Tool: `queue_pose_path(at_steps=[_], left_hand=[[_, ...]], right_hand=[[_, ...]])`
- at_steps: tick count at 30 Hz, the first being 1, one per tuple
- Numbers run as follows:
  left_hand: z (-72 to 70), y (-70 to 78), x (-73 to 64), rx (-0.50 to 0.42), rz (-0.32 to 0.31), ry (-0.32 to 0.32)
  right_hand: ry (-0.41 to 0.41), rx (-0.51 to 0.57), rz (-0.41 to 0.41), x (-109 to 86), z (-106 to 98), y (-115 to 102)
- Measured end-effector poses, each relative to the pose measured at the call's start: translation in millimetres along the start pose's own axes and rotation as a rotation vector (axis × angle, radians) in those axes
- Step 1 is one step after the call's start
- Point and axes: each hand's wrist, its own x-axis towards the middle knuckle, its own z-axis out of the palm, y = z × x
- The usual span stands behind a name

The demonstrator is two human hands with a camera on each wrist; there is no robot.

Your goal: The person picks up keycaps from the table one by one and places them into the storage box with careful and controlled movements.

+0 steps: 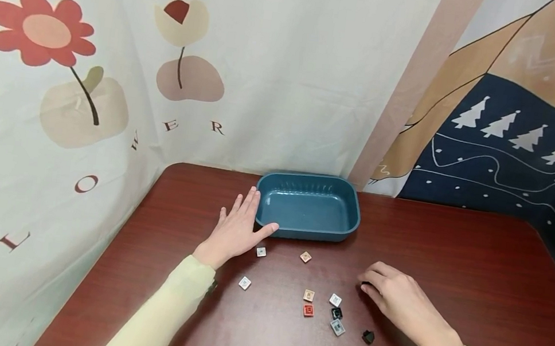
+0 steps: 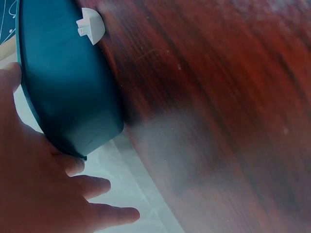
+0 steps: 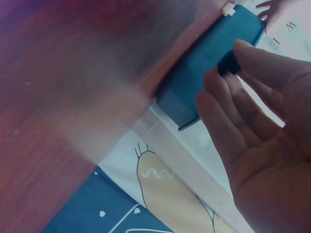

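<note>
My left hand (image 1: 235,230) rests on the left rim of a blue plastic tray (image 1: 303,235), fingers straight and thumb over the near corner. In the left wrist view the fingers lie along the outside of the tray (image 2: 68,82). To the right, my right hand (image 1: 396,296) pinches a small black keycap (image 3: 228,64) between thumb and fingers, just above the table. Near it lie a white keycap (image 1: 335,299), a black keycap (image 1: 336,313), a grey keycap (image 1: 337,327) and another black keycap (image 1: 367,337) tipped on its side.
A beige keycap (image 1: 309,296) and a red keycap (image 1: 308,311) lie together mid-table. An orange-toned keycap (image 1: 305,256) and white keycaps (image 1: 261,252) sit in front of the tray. Printed curtains (image 1: 288,82) hang behind the brown table (image 1: 454,258).
</note>
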Motion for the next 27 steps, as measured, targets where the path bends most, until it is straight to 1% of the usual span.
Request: queue_pose_path(at_steps=[6, 11, 15, 20, 27], left_hand=[[0.1, 0.5, -0.7, -0.004, 0.003, -0.001], [0.1, 0.3, -0.7, -0.006, -0.002, -0.005], [0.6, 0.4, 0.3, -0.004, 0.003, 0.003], [0.9, 1.1, 0.6, -0.008, 0.005, 0.008], [0.3, 0.8, -0.8, -0.008, -0.004, 0.004]], right_hand=[[0.145, -0.030, -0.061, 8.6, -4, -2], [0.219, -0.030, -0.049, 19.4, -10, -3], [0.249, -0.025, -0.044, 30.0, -15, -3], [0.268, 0.004, -0.026, 43.1, -20, -4], [0.271, 0.045, -0.008, 64.1, -22, -5]])
